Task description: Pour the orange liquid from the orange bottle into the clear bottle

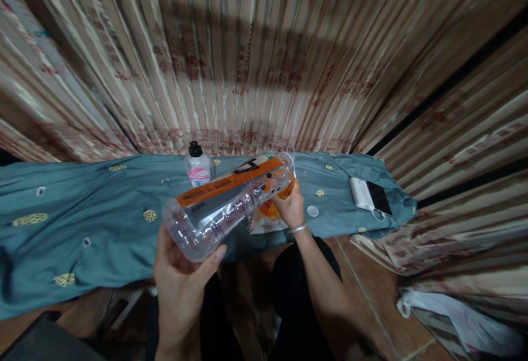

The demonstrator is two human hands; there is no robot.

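Observation:
A large clear plastic bottle (225,204) with an orange label lies tilted, neck pointing away over the table. My left hand (181,278) grips its base from below, thumb on the side. My right hand (291,204), a thin bracelet on its wrist, is closed around the bottle near its neck. Under the neck lies an orange and white packet (264,218) on the cloth. A small white cap (312,211) rests on the cloth just right of my right hand.
A teal cloth (82,212) with yellow spots covers the low table. A small bottle (198,169) with a black cap and pink label stands behind. A white power bank with a phone (370,196) lies at right. Striped curtains hang behind; a white bag (454,317) lies on the floor.

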